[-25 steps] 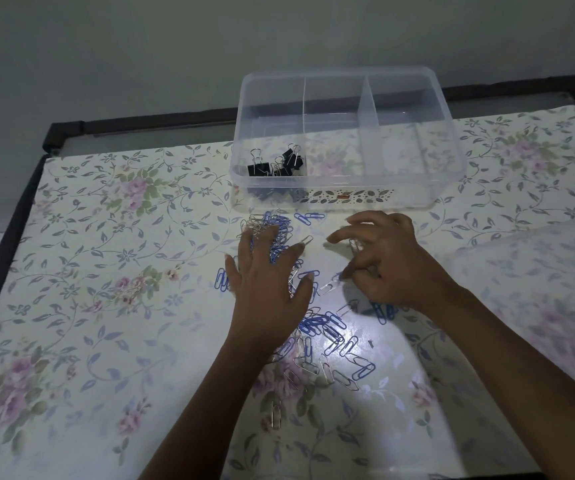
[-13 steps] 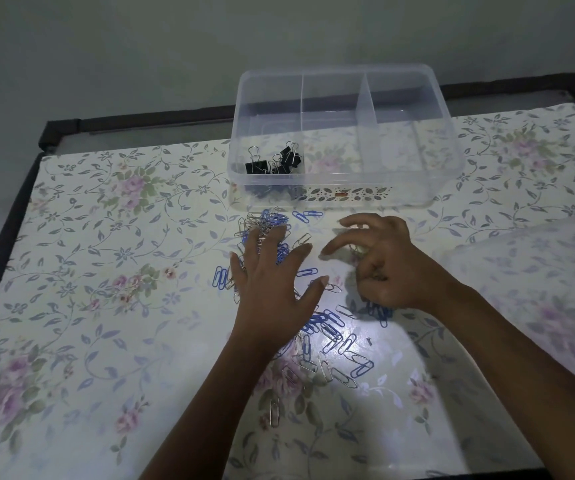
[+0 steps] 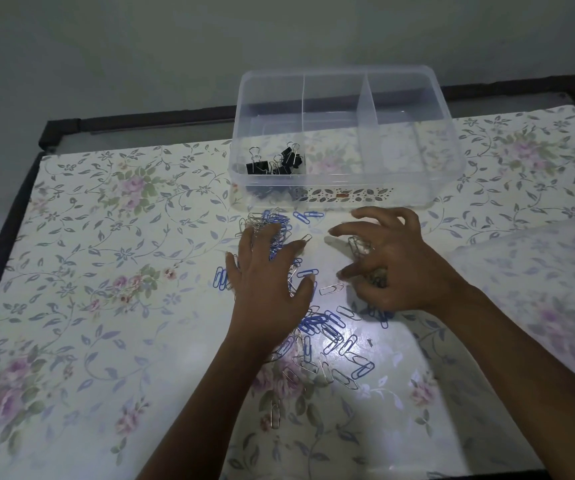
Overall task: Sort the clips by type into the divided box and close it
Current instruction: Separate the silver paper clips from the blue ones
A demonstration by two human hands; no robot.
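Left hand (image 3: 268, 289) lies flat, fingers spread & straight, pressing on the mixed heap of paper clips (image 3: 327, 341) just in front of the box; it grips nothing. Right hand (image 3: 400, 268) is beside it, fingers curled claw-like round a small bunch of thin silver wire paper clips (image 3: 359, 245) tucked under the palm, w/ index & thumb apart and free. Clear plastic divided box (image 3: 400, 194) sits open at the far side of the floral vinyl tablecloth (image 3: 106, 271), three compts. The left one holds a few black metal binder clips (image 3: 275, 164); the middle & right ones look bare. So, as I judge it, approx a third done: binder clips sorted, none seen left on the cloth. To go: the blue coated paper clips (image 3: 308, 215) & the silver paper clips, jumbled together from the box's front wall back toward the person, w/ a stray silver one nearer the camera. Each colour needs its own compt, then the lid goes on. A hazy translucent sheet (image 3: 528, 289) at right may be that lid, can't tell.
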